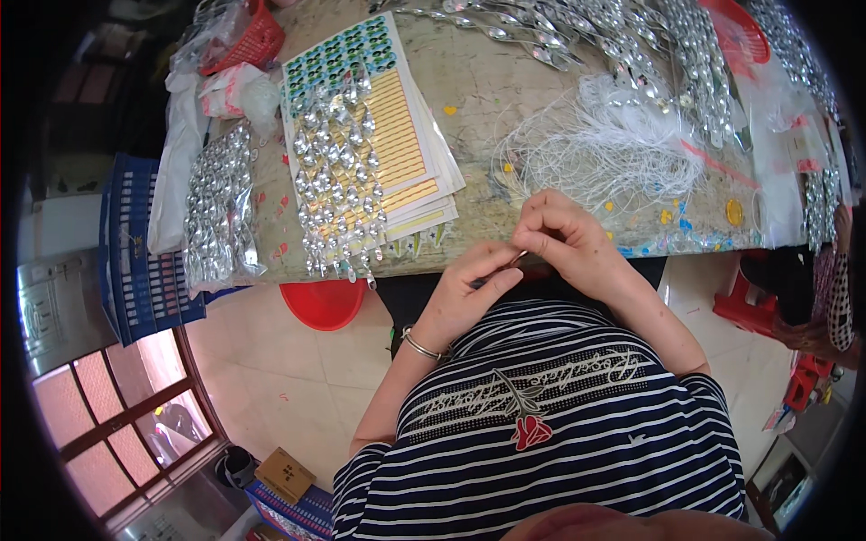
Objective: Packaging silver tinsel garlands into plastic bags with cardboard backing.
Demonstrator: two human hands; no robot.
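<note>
My left hand (478,287) and my right hand (566,240) meet at the near edge of the worktable. Both have their fingers pinched together. Between the fingertips a small, thin, dark piece shows, too small to name. To the left of my hands lie several strands of clear faceted beads (338,171), spread over printed sticker sheets (406,135) in green, blue and yellow. A loose tangle of white thread (622,149) sits on the table beyond my right hand.
Silver twisted strands (541,27) cover the far right of the table. More beaded strands (221,203) in clear plastic lie at the left edge. A red basket (248,41) stands far left, a red basin (323,305) below the table, and a blue crate (149,252) beside it. Someone's arm (816,334) shows at right.
</note>
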